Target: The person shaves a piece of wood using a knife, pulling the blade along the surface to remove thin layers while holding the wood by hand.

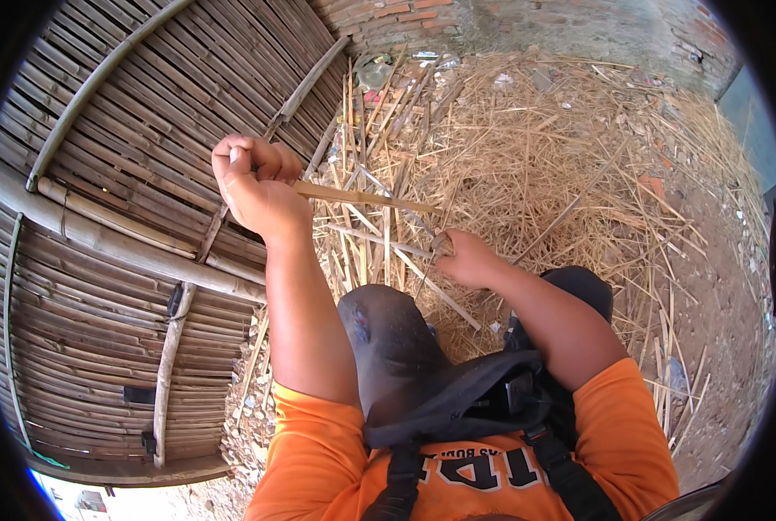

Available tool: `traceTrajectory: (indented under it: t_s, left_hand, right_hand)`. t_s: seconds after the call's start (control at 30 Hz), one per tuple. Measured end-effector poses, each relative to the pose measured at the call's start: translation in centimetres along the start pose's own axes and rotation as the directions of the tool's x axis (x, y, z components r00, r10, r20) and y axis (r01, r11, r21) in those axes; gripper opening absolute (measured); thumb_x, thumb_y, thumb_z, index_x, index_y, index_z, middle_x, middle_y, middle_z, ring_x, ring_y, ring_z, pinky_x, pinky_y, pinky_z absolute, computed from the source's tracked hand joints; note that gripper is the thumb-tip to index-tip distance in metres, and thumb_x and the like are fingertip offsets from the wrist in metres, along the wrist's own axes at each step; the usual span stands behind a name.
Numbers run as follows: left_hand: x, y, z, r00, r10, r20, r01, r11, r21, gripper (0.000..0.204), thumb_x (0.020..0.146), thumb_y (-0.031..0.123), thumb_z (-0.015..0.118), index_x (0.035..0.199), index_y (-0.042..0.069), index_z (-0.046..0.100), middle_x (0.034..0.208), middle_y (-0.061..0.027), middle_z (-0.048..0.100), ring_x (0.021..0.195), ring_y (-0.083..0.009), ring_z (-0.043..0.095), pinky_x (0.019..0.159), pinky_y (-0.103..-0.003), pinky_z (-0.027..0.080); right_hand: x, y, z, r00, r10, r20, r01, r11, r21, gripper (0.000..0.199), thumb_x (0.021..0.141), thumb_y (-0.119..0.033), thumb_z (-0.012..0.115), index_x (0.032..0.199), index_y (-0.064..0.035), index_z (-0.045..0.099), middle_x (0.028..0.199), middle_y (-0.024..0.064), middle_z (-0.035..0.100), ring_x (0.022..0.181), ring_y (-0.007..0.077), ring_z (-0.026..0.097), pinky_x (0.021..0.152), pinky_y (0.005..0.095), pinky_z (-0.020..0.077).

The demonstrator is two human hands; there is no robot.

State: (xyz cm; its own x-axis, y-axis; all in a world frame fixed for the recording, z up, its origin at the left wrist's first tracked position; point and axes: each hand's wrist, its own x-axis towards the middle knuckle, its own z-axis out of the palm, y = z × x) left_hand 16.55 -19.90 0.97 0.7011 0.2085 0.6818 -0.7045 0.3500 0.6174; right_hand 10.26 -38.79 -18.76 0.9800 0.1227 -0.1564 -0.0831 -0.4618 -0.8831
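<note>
I have the left hand (pixel 262 187) clenched in a fist around one end of a flat bamboo strip (pixel 357 196), fingers curled in. The strip runs out to the right of that fist, dipping slightly, and its free end finishes just above the right hand (pixel 468 260). I see the right hand closed on the brownish handle (pixel 442 244) of a tool whose narrow grey blade (pixel 416 219) slants up and to the left. From my viewpoint the blade and the strip cross; whether they actually touch, I cannot tell.

Nearer the body, I look down on two bent knees in dark trousers (pixel 392 334), a black bag (pixel 457 399) over the lap, and an orange shirt (pixel 314 447) crossed by black straps.

Around and beyond the hands, loose pale strips (pixel 444 295) lie at all angles on the ground, thickest ahead of the left knee. Past them spreads a broad, tangled layer of straw (pixel 535 165). On my left stands a bamboo-slat wall (pixel 101 347) braced by thicker poles (pixel 101 227), with a small black object (pixel 175 300) fixed to one upright. A weathered brick wall (pixel 544 30) closes the far side, and brown soil (pixel 722 304) shows along the right.
</note>
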Motion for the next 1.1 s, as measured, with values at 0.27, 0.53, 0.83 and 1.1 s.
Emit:
traceTrajectory:
  t_s: [0.27, 0.53, 0.83, 1.1]
  left_hand:
    - [-0.1, 0.1, -0.5, 0.999, 0.003, 0.035, -0.003, 1.000, -0.009, 0.010, 0.095, 0.021, 0.042, 0.092, 0.012, 0.046, 0.060, 0.0012, 0.028, 0.051, -0.0111, 0.025, 0.048, -0.029, 0.024]
    - [0.4, 0.1, -1.4, 0.999, 0.024, -0.033, -0.024, 1.000, -0.011, 0.010, 0.095, 0.020, 0.041, 0.092, 0.011, 0.045, 0.060, 0.0010, 0.029, 0.051, -0.0110, 0.027, 0.048, -0.027, 0.025]
    - [0.3, 0.3, -0.3, 1.000, 0.009, -0.014, -0.009, 1.000, -0.009, 0.010, 0.094, 0.019, 0.040, 0.091, 0.011, 0.046, 0.058, 0.0005, 0.028, 0.049, -0.0112, 0.024, 0.047, -0.028, 0.024]
    - [0.0, 0.2, -0.2, 0.999, 0.003, -0.045, -0.004, 1.000, -0.018, 0.015, 0.095, 0.021, 0.039, 0.092, 0.008, 0.046, 0.056, 0.0006, 0.026, 0.047, -0.0104, 0.022, 0.045, -0.029, 0.023]
  right_hand:
    - [-0.3, -0.4, 0.4, 0.957, -0.217, -0.193, 0.236, 0.968, 0.081, 0.052, 0.078, -0.022, 0.066, 0.122, 0.0039, 0.055, 0.095, 0.0235, 0.067, 0.085, 0.0324, 0.067, 0.076, 0.0428, 0.0516]
    - [-1.3, -1.3, 1.2, 0.972, -0.234, -0.024, 0.233, 0.972, -0.040, 0.040, 0.076, -0.019, 0.066, 0.110, 0.0005, 0.058, 0.085, 0.0194, 0.063, 0.078, 0.0309, 0.063, 0.072, 0.0394, 0.0496]
    - [-2.0, -1.7, 0.5, 0.950, -0.283, -0.130, 0.286, 0.958, 0.002, 0.046, 0.075, -0.020, 0.065, 0.114, 0.0015, 0.059, 0.084, 0.0237, 0.065, 0.082, 0.0375, 0.066, 0.073, 0.0448, 0.0508]
    - [-0.9, -0.8, 0.0, 0.993, -0.113, -0.025, 0.113, 0.993, -0.031, 0.047, 0.077, -0.021, 0.066, 0.118, 0.0015, 0.057, 0.088, 0.0220, 0.065, 0.081, 0.0321, 0.065, 0.075, 0.0427, 0.0501]
